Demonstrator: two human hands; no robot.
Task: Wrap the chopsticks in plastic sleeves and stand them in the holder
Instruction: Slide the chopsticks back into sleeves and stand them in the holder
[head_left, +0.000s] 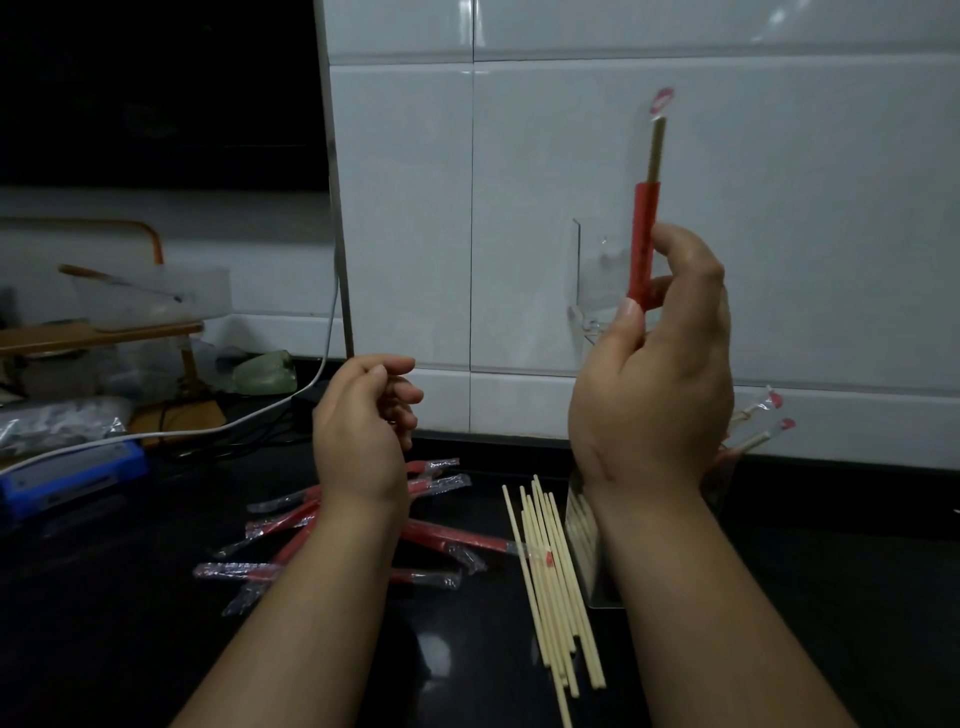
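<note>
Worktop: black, glossy counter (156, 649), reflective, meeting a white glazed tile wall (831, 208) along its far edge.

Right hand (654, 374): raised in front of the wall and clamped around a wrapped chopstick pair (645, 228), thumb against curled fingers. The pair stands nearly upright, pointing to 12 o'clock. Its sleeve is opaque red at the grip and clear, crinkled film above, where pale wood shows through. The top ends in a small red print.

Left hand (363, 415): at 9 o'clock of the right hand and well apart from it, fingers loosely curled, with nothing seen in them.

Clear plastic holder (592, 571): on the counter at 6 o'clock of the right hand, largely hidden by the wrist. It appears to be a straight-walled box. Sleeved chopsticks (763, 431) lean out of it toward 2 o'clock, near the wall.

Bare pale wooden chopsticks (550, 587): thin, straight and round, lying in a loose bundle just beside the holder at its 9 o'clock.

Empty red-and-clear plastic sleeves (447, 535): flat, creased and scattered under the left forearm.

Margins: a blue box-shaped device (67, 478) and a white cable (311, 374) occupy the counter at 9 o'clock. Open counter lies between the forearms and along the near edge at 7 o'clock.
</note>
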